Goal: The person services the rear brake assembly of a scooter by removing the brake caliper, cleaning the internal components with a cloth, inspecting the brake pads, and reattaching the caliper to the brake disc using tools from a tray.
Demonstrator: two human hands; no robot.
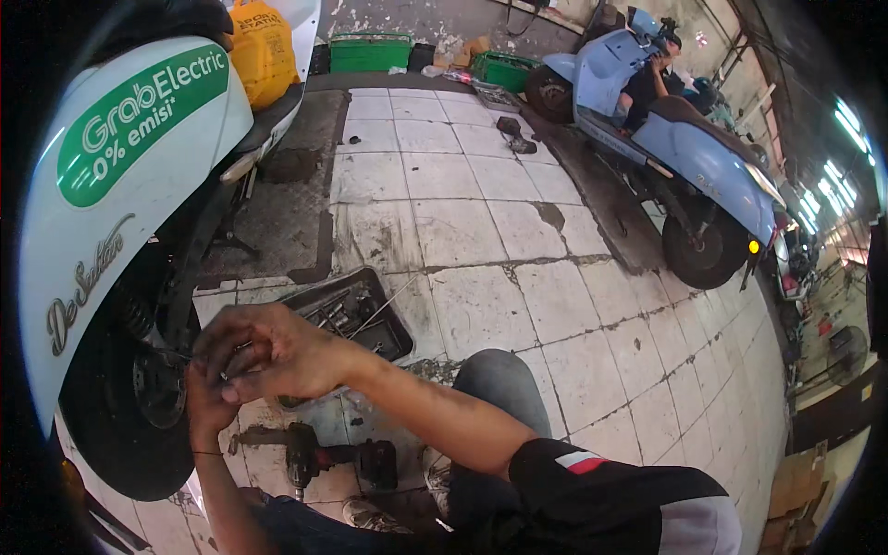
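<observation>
Where right hand point(268, 350) overlaps left hand point(208, 407) near the wheel point(122, 407), their grasp is unclear.

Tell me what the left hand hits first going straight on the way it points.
Most likely the right hand, which lies just ahead of the left hand; depth between them is unclear from this one view.

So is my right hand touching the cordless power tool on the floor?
Apart. The head view shows a strip of tiled floor between your right hand and the power tool.
</observation>
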